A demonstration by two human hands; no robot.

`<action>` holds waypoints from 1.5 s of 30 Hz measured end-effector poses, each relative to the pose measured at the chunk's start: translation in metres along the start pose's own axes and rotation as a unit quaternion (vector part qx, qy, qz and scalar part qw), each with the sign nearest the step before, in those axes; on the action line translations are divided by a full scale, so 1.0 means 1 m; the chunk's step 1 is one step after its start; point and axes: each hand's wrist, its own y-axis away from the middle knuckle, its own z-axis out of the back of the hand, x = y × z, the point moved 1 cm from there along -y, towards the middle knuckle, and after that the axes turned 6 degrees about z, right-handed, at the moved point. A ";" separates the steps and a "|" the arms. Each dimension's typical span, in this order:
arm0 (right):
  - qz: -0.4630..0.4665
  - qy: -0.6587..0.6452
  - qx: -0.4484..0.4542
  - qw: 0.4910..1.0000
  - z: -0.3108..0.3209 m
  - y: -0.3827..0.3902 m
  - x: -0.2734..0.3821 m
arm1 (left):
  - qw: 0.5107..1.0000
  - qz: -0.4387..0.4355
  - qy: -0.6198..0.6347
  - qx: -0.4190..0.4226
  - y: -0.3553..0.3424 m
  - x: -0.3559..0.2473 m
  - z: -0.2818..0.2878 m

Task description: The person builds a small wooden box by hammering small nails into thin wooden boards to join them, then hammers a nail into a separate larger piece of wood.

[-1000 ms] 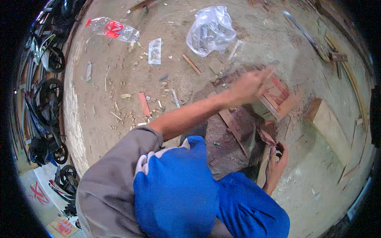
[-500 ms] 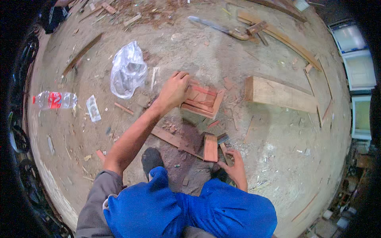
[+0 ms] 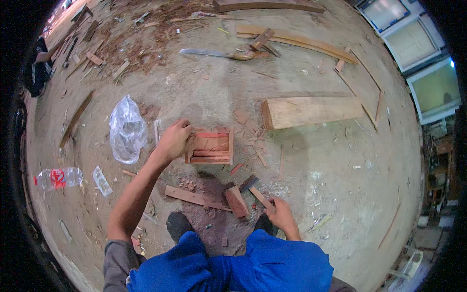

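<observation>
My left hand [image 3: 176, 139] is closed on the left side of a small reddish wooden box [image 3: 209, 160]. The box looks open on the side facing me, with thin strips inside. Its left edge is partly covered by my fingers. Lower right, my right hand [image 3: 282, 214] grips the wooden handle of a hammer [image 3: 263, 199]. The hammer's dark head points up and left, close to a short wooden block [image 3: 237, 202] that leans on the ground between my feet and the box. A flat wooden strip [image 3: 194, 197] lies left of the block.
A thick pale timber beam [image 3: 316, 112] lies to the right. Farther off are a saw [image 3: 214, 53] and a long plank [image 3: 306, 44]. Leftward lie a clear plastic bag [image 3: 127, 130] and a plastic bottle [image 3: 59, 178]. Wood chips litter the dirt floor.
My right hand has closed round the hammer's handle, and the hammer is turned with its head up and left. The block now leans tilted. My left hand still holds the box; the view has shifted.
</observation>
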 end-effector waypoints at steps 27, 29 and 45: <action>-0.114 -0.476 -0.006 0.872 -0.007 -0.004 0.017 | 0.921 0.081 0.379 0.037 0.049 -0.004 -0.022; -0.134 -0.412 -0.001 0.901 -0.006 -0.002 0.021 | 0.898 0.095 0.429 0.014 0.050 -0.019 -0.013; 0.025 -0.193 -0.078 0.978 0.035 -0.046 0.076 | 0.999 -0.038 0.014 -0.006 0.011 -0.082 0.034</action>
